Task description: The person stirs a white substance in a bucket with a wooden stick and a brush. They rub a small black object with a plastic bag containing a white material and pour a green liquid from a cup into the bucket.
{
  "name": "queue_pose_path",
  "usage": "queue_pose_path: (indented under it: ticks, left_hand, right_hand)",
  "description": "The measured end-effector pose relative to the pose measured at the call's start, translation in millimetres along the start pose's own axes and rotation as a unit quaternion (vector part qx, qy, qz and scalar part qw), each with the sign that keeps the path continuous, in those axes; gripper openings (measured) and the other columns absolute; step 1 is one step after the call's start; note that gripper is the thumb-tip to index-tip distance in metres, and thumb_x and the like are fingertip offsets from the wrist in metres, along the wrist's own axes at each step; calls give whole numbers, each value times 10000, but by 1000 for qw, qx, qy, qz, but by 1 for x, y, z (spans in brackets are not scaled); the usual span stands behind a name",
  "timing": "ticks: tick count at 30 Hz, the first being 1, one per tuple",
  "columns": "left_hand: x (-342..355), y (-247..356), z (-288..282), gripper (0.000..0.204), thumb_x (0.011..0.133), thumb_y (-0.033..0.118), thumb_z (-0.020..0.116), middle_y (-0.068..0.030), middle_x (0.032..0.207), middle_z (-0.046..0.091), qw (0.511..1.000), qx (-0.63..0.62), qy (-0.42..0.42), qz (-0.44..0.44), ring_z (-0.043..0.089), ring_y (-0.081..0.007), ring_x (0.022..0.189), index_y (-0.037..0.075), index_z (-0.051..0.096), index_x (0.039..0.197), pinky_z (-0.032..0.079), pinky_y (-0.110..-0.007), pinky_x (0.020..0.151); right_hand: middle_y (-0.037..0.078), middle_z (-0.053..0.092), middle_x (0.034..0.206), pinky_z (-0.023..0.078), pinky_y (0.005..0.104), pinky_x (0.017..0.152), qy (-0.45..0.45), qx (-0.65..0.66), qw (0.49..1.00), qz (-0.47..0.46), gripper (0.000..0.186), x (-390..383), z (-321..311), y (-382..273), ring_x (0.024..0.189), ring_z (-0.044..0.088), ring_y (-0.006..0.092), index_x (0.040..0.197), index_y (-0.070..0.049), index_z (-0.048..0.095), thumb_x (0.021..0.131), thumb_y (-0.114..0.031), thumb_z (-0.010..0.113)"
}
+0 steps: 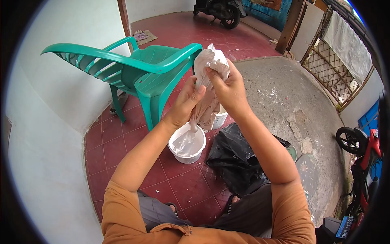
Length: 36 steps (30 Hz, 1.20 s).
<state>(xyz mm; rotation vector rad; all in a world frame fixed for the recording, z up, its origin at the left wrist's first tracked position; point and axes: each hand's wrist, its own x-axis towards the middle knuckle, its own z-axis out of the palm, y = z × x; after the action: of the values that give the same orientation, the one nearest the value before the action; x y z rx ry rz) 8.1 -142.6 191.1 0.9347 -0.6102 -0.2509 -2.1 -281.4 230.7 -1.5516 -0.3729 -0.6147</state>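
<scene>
A crumpled, wet-looking whitish cloth (206, 107) hangs between my hands, bunched and pale at its top and pinkish-beige lower down. My right hand (230, 87) grips its upper part, the thumb pressed into the folds. Lower on the other side, my left hand (185, 103) is closed on the cloth's edge, with some fingertips hidden behind it. The cloth's twisted lower end dangles over a white bucket (187, 156) with whitish, glossy content in it. Another white tub (219, 120) stands just behind, partly covered by the cloth and my right arm.
A green plastic armchair (156, 83) stands at the left on red tiles. A black plastic bag (237, 158) lies right of the bucket, by my legs. A red motorbike (367, 162) is at the right edge, a dark motorbike (221, 10) at the back. A lattice gate (333, 65) borders the concrete.
</scene>
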Motion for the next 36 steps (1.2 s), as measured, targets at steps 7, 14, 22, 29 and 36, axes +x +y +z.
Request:
queue_pose_path:
  ticks: [7, 14, 22, 29, 36]
  left_hand:
    - [5, -9, -15, 346, 1070, 344, 522, -45, 854, 633, 951, 299, 77, -6, 594, -101, 797, 17, 629, 1108, 498, -304, 730]
    - [9, -6, -19, 322, 1072, 315, 523, -23, 818, 610, 955, 285, 72, 41, 546, -89, 725, 10, 625, 1062, 462, -259, 678]
    - [14, -3, -16, 243, 1042, 230, 593, -27, 874, 671, 956, 242, 106, 128, 605, -76, 800, -6, 638, 1083, 486, -262, 705]
    - [14, 16, -15, 246, 1022, 226, 638, 3, 739, 637, 937, 283, 189, 82, 514, -24, 654, 23, 637, 883, 405, -226, 549]
    - [14, 22, -9, 274, 1065, 273, 559, 46, 814, 603, 934, 300, 169, 96, 479, -14, 727, 24, 651, 999, 412, -198, 651]
  right_hand:
    - [108, 587, 1095, 473, 328, 870, -52, -12, 998, 34, 266, -3, 0, 0, 1024, 559, 162, 1155, 8, 587, 928, -122, 638]
    - [-23, 614, 786, 438, 225, 634, -31, 14, 999, 32, 217, 6, -14, 6, 721, 531, 44, 979, 6, 648, 958, -202, 707]
    - [-15, 626, 749, 435, 232, 574, 6, -49, 997, 62, 221, 0, -7, 6, 676, 523, 38, 917, 5, 682, 926, -205, 750]
    - [37, 627, 741, 469, 284, 618, -25, -166, 986, -20, 286, -10, -1, 17, 685, 550, 98, 996, 24, 679, 949, -255, 721]
    - [104, 636, 890, 468, 310, 723, 0, -127, 992, 8, 395, -8, 2, 19, 801, 551, 123, 1065, 18, 646, 1056, -363, 540]
